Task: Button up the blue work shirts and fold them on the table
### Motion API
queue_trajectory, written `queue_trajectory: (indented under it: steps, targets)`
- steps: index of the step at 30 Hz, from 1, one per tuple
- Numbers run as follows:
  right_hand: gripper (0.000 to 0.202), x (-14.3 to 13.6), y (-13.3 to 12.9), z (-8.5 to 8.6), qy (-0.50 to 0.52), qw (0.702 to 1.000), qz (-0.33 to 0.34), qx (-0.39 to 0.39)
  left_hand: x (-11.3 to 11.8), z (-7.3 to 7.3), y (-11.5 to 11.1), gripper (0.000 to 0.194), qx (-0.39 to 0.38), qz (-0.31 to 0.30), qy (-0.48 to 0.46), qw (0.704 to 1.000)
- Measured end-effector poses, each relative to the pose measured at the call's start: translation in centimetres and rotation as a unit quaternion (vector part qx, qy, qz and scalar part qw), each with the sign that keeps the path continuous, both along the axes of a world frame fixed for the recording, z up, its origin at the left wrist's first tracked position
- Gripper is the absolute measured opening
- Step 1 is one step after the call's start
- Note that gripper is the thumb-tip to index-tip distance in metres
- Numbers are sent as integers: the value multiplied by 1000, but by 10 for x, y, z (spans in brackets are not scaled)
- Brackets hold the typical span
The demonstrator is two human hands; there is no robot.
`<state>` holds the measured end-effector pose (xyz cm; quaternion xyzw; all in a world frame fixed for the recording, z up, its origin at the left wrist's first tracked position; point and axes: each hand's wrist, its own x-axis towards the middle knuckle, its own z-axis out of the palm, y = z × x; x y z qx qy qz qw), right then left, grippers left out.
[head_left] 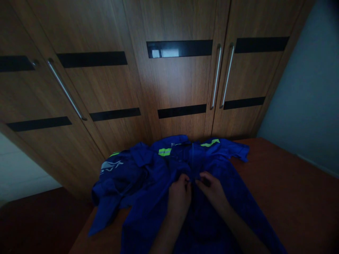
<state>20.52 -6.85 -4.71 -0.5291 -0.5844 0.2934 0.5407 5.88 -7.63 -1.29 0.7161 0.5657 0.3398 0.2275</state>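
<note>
A bright blue work garment (pixel 219 169) with yellow-green strips near its shoulders lies spread on the wooden surface. Its front opening runs down the middle, between my hands. My left hand (pixel 180 192) has its fingers pinched on the cloth at the left side of this opening. Just across from it, my right hand (pixel 212 188) pinches the right side, thumb and forefinger close together. Small details at the fingertips are too dark to make out. Bunched to the left is a darker blue garment (pixel 127 176) with a pale printed logo, partly against the first one.
Behind the clothes stands a wooden wardrobe (pixel 180 81) with black bands and long metal handles (pixel 227 76). The reddish-brown tabletop (pixel 288 190) extends to the right, towards a pale wall (pixel 304 98). Dim light leaves the lower left dark.
</note>
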Motion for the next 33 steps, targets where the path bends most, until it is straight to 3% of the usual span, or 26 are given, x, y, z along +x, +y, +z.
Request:
queue_trajectory:
  steps: [6,13,23,33]
  targets:
    - [7,-1,-5,9,-3,1000,22,-13,-1,1,1,10,-26,-27,-150,988]
    - [9,1,-7,17,-10,998,67,9,-3,5,1,8,31,35,-70,996]
    - [10,-4,-6,12,-38,998,56,7,-2,1,2,11,-46,-64,-167,983]
    - [16,-5,-8,11,45,995,66,-63,-3,0,1,11,28,-24,-110,993]
